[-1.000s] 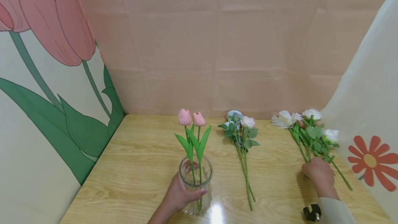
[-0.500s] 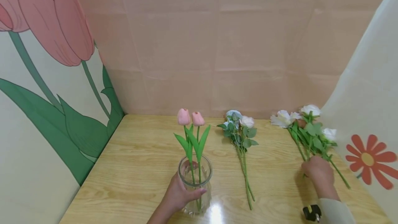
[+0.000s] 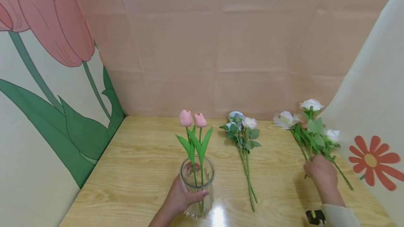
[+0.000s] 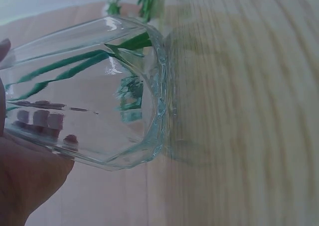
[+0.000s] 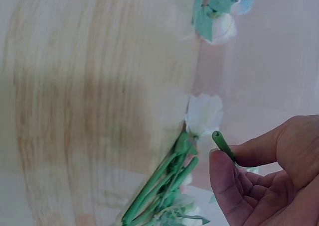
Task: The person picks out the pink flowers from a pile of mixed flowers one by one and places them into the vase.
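Observation:
My left hand (image 3: 181, 196) grips a clear glass vase (image 3: 209, 199) from its left side, thumb across the front. Two pink tulips (image 3: 186, 118) with green leaves stand inside it, their stems seen through the glass. In the left wrist view, the vase base (image 4: 160, 101) is at the wooden tabletop. At the right, my right hand (image 3: 321, 171) pinches the green stem of a white rose (image 3: 310, 104), thumb against forefinger. The cut end of that stem (image 5: 223, 144) pokes out between the fingertips in the right wrist view. Other white flowers (image 3: 285, 120) lie beneath it on the table.
A bunch of blue and pale pink roses (image 3: 249, 123) lies on the wooden table (image 3: 142, 171) between the hands. Beige cloth (image 3: 173, 45) hangs behind the table. Printed cloth with a red flower (image 3: 370, 160) borders the right, and a tulip-print cloth (image 3: 47, 80) the left.
My right hand has lifted the white rose a little, raising its head up and leftward from the other white flowers. The left hand keeps its hold on the vase.

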The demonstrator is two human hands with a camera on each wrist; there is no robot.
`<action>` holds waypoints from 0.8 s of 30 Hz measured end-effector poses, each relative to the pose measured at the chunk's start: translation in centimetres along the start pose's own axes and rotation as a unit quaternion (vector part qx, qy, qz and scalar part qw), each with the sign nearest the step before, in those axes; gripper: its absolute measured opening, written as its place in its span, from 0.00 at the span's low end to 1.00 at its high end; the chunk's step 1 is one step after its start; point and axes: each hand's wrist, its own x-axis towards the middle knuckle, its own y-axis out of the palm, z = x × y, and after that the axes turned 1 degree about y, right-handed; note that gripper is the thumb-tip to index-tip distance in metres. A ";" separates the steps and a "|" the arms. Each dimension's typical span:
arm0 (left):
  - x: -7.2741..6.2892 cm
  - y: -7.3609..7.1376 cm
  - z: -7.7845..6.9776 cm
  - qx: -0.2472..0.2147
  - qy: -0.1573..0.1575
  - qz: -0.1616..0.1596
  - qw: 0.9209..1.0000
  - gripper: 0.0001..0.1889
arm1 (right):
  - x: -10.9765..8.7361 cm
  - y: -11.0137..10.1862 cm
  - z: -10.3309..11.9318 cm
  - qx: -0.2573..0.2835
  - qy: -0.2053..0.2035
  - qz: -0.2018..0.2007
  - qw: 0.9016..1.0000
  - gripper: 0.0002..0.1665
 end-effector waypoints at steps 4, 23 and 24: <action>0.0 0.0 0.0 -0.002 -0.001 0.001 1.000 0.48 | -0.5 -0.3 0.5 -0.008 -0.024 -0.007 1.000 0.19; 0.0 0.0 0.1 -0.003 -0.001 0.003 1.000 0.47 | -3.0 0.8 2.9 -0.022 -0.085 -0.025 0.996 0.31; 0.0 0.0 0.1 -0.004 -0.002 0.002 1.000 0.47 | -3.2 0.9 3.1 -0.022 -0.092 -0.027 0.995 0.31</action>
